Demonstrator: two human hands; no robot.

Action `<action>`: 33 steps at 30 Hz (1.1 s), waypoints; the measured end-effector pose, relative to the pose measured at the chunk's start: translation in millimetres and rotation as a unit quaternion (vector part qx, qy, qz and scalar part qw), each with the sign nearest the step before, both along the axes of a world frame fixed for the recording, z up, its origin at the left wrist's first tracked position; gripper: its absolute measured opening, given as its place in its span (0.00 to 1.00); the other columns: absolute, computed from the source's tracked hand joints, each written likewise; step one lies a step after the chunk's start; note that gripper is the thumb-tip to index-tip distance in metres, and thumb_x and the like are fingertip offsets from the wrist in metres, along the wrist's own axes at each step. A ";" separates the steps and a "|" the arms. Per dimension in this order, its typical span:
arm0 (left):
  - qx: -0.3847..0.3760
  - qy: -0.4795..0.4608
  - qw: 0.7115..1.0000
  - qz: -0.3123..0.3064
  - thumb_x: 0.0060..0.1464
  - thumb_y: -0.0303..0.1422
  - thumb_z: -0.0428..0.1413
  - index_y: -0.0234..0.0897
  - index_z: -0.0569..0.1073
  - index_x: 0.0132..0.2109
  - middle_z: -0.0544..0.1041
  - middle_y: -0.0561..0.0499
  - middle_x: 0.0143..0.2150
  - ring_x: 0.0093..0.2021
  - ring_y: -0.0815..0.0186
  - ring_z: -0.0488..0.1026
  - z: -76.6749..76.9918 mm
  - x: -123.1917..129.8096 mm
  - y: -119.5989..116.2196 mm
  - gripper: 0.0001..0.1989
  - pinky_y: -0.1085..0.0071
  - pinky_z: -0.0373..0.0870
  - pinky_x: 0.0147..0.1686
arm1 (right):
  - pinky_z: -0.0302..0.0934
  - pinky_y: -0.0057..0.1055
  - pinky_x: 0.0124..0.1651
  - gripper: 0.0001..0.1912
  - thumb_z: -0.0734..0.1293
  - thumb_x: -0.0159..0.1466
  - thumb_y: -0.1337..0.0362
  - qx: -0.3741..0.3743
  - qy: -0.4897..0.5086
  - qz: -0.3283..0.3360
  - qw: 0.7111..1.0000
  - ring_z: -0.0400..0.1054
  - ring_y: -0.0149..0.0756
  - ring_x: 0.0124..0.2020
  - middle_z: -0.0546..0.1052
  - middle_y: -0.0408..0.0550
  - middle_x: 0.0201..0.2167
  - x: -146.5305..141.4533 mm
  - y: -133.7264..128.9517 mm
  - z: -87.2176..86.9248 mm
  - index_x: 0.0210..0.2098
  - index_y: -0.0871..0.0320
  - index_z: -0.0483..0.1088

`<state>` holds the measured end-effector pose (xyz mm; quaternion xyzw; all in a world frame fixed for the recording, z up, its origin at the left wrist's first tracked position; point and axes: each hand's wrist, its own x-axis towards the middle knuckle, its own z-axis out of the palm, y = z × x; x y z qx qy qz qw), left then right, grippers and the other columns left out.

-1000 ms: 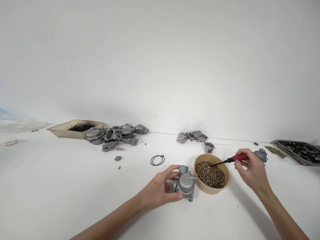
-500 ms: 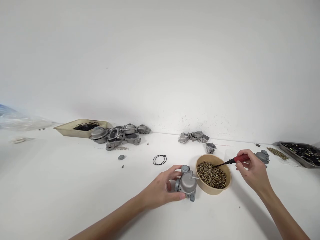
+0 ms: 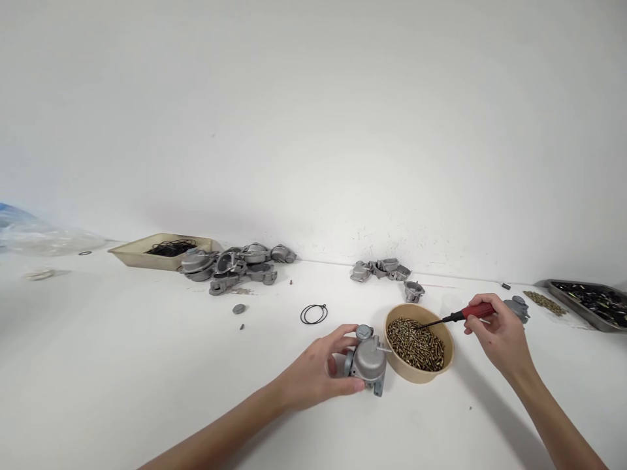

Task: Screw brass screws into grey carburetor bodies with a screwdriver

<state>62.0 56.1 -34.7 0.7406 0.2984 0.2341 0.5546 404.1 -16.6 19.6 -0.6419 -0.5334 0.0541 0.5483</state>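
My left hand (image 3: 326, 365) grips a grey metal carburetor body (image 3: 369, 359) on the white table, thumb at its near side and fingers behind. Just to its right stands a tan round bowl (image 3: 416, 376) filled with small brass-coloured screws (image 3: 416, 346). My right hand (image 3: 502, 336) is closed round the red handle of a screwdriver (image 3: 477, 311). Its dark shaft slants down to the left, and the tip is among the screws; whether a screw clings to it, I cannot tell.
Grey castings (image 3: 245, 261) are heaped at the back left beside a cream tray (image 3: 147, 261) of black rings. More castings (image 3: 382, 269) lie by the wall. Black rings (image 3: 313, 314) lie mid-table. At right are loose brass parts (image 3: 545, 303) and a dark metal tray (image 3: 588, 307).
The screwdriver and my right hand have shifted very slightly, the tip staying among the screws. My left hand keeps its hold on the carburetor body. The whole view has moved a little.
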 end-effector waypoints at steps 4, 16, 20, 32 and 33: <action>0.003 0.002 1.000 -0.001 0.51 0.44 0.70 0.43 0.64 0.67 0.79 0.41 0.60 0.50 0.53 0.76 4.3 0.6 -1.0 0.40 0.65 0.69 0.39 | 0.76 0.33 0.31 0.09 0.68 0.57 0.63 0.002 -0.015 -0.016 1.000 0.74 0.36 0.25 0.76 0.43 0.28 3.2 0.6 0.5 0.38 0.53 0.71; -0.002 0.013 1.000 0.007 0.51 0.46 0.71 0.44 0.64 0.68 0.77 0.39 0.63 0.53 0.51 0.76 3.3 0.1 -0.7 0.42 0.63 0.71 0.42 | 0.75 0.34 0.31 0.09 0.69 0.55 0.64 -0.010 0.031 0.005 0.999 0.74 0.36 0.23 0.76 0.41 0.26 -1.6 3.1 -1.4 0.37 0.53 0.71; -0.007 0.007 1.000 -0.004 0.52 0.46 0.70 0.43 0.64 0.67 0.79 0.40 0.59 0.50 0.52 0.77 5.5 0.3 -1.2 0.41 0.64 0.71 0.40 | 0.74 0.34 0.31 0.09 0.69 0.55 0.64 -0.007 0.062 0.017 0.998 0.73 0.35 0.22 0.76 0.41 0.26 -2.4 2.5 1.0 0.36 0.53 0.71; -0.008 0.013 1.000 0.005 0.50 0.47 0.71 0.43 0.63 0.68 0.78 0.40 0.61 0.53 0.50 0.76 -0.3 -0.8 0.9 0.44 0.62 0.72 0.43 | 0.75 0.33 0.30 0.09 0.69 0.54 0.64 -0.006 0.042 -0.003 0.999 0.73 0.36 0.22 0.75 0.41 0.25 -1.4 3.3 -0.1 0.36 0.53 0.71; -0.010 0.016 1.000 0.008 0.50 0.47 0.71 0.43 0.62 0.69 0.77 0.40 0.61 0.53 0.50 0.76 0.0 -1.0 0.8 0.44 0.62 0.72 0.44 | 0.74 0.33 0.30 0.09 0.69 0.55 0.64 -0.004 0.049 -0.001 0.999 0.73 0.35 0.22 0.76 0.41 0.25 -1.0 3.6 -0.6 0.36 0.53 0.71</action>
